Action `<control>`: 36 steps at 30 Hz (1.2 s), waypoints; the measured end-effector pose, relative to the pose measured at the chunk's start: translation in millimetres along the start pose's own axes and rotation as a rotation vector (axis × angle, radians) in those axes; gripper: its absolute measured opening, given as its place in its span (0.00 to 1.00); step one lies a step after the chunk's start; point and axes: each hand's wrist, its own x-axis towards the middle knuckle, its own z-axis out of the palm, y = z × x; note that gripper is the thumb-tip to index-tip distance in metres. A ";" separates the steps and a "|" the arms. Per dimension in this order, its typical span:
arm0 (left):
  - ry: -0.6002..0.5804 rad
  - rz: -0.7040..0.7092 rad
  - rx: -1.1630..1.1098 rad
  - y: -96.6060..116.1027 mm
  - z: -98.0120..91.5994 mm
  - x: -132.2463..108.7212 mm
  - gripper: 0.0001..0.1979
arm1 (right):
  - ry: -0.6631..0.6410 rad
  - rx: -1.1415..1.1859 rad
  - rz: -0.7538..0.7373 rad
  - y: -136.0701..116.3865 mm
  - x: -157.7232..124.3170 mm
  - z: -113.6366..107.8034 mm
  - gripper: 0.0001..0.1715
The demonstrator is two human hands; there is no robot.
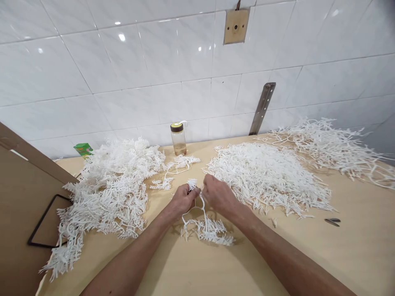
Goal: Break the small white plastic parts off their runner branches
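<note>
In the middle of the head view, my left hand is closed on a white branched sprig, its fringed tip standing up above the fingers. My right hand is closed in a pinch just to the right, close to the same sprig. What its fingertips hold is hidden. A thin forked white stem hangs below and between the hands, leading to a fringed cluster low over the table. Beyond my left hand lie a few loose white sprigs.
A big heap of white sprigs lies left, another pile right, and bare branching stems at far right. A lidded bottle stands near the tiled wall. Small thread snips lie right. A cardboard box borders the left.
</note>
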 end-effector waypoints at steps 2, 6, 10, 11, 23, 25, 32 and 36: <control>-0.015 -0.010 -0.006 -1.9 -0.9 -0.8 0.29 | 0.067 0.026 0.098 13.8 3.9 -6.0 0.10; -0.003 -0.049 -0.076 4.6 -1.3 -3.4 0.30 | 0.283 0.075 0.169 41.4 8.6 -15.1 0.05; 0.010 -0.062 -0.141 12.6 0.0 -6.4 0.30 | 0.362 0.142 0.095 47.2 8.5 -14.6 0.04; 0.015 -0.064 -0.149 13.4 0.5 -7.0 0.30 | 0.377 0.163 0.059 45.0 7.8 -14.0 0.05; 0.087 -0.050 -0.079 7.8 0.9 -3.8 0.29 | 0.138 0.390 -0.314 8.7 -5.8 -5.5 0.08; 0.082 -0.045 -0.074 7.0 0.3 -3.5 0.29 | 0.137 0.373 -0.317 9.2 -5.6 -4.1 0.09; 0.113 -0.063 -0.075 7.0 1.1 -4.3 0.29 | 0.130 0.212 -0.293 2.1 -7.8 0.4 0.10; 0.196 -0.016 0.011 4.1 4.4 -3.2 0.26 | 0.109 0.144 -0.203 -3.6 -9.5 5.7 0.07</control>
